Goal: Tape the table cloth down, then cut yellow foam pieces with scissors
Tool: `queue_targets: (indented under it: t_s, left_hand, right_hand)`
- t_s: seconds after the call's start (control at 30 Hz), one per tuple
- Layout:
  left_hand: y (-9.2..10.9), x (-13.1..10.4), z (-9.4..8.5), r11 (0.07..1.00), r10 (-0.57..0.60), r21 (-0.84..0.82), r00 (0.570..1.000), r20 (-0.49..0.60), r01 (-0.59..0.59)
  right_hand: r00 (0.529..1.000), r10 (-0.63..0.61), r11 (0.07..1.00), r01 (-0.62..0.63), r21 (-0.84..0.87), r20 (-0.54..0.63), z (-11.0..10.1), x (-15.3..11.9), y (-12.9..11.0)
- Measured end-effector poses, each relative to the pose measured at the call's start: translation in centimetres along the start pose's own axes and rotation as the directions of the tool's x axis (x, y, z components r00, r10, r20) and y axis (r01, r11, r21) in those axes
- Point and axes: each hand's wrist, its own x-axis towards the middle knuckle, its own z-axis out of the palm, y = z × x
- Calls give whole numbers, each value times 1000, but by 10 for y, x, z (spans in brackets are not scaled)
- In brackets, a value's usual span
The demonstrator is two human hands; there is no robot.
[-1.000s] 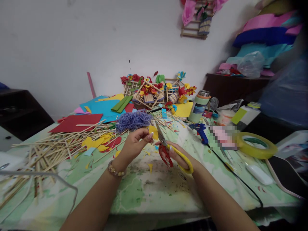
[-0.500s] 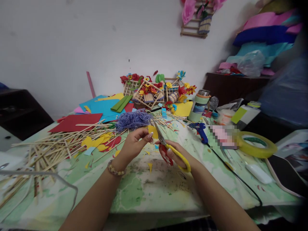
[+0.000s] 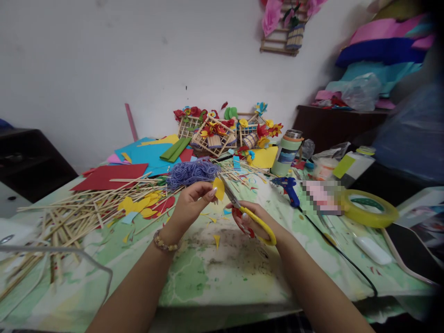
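Observation:
Between thumb and fingers, my left hand [image 3: 194,203] pinches a small yellow paper piece [image 3: 218,188] with a rounded outline. My right hand [image 3: 255,219] is wrapped round the scissors [image 3: 258,224], which have one yellow and one red handle. Their blades point up and to the left, beside the right edge of the yellow piece. A small yellow scrap [image 3: 217,241] lies on the tablecloth below my hands. Behind my left hand is a heap of purple yarn [image 3: 192,173]. Yellow paper petals [image 3: 137,205] lie to the left.
Wooden sticks [image 3: 69,222] cover the left side, near red paper [image 3: 111,177]. Stick frames with paper flowers [image 3: 215,134] stand at the back. To the right are a bottle [image 3: 286,152], a blue glue gun [image 3: 288,188] with its cable, yellow tape [image 3: 369,208] and a phone [image 3: 411,252].
The yellow piece has turned and shows more of its face beside the blades. My left hand has shifted slightly left, and the scissors have moved slightly.

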Motion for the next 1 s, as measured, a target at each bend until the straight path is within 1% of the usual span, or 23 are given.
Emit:
queue_targets:
  t_s: [0.13, 0.33, 0.5, 0.6, 0.7, 0.77, 0.87, 1.0]
  left_hand:
    - [0, 1, -2, 1000, 9, -13, 1000, -8, -9]
    - [0, 0, -3, 1000, 3, 2, 1000, -23, -3]
    - [0, 1, -4, 1000, 0, -13, 999, -39, -1]
    - [0, 1, -4, 1000, -8, -28, 998, -58, 6]
    - [1, 1, -2, 999, -7, -37, 997, -72, 4]
    - [1, 1, 0, 999, -4, -41, 997, -78, 1]
    - [2, 0, 3, 999, -3, -48, 996, -90, -1]
    - [1, -1, 7, 998, -14, -55, 996, -89, 9]
  right_hand:
    - [1000, 5, 1000, -5, -9, -17, 0, 1, -2]
    - [998, -4, 1000, 3, -26, -57, 3, 3, -12]
    - [997, 46, 999, -46, -7, -64, 3, 3, -14]
    - [992, 72, 997, -75, -26, -101, 3, 3, -12]
    - [985, 46, 998, -52, -31, -164, 4, 4, -9]
    - [983, -7, 1000, 6, -7, -183, 5, 5, -8]
    - [988, -60, 997, 67, 44, -144, 7, 6, -6]
    - [997, -63, 998, 63, 9, -53, 8, 5, -1]
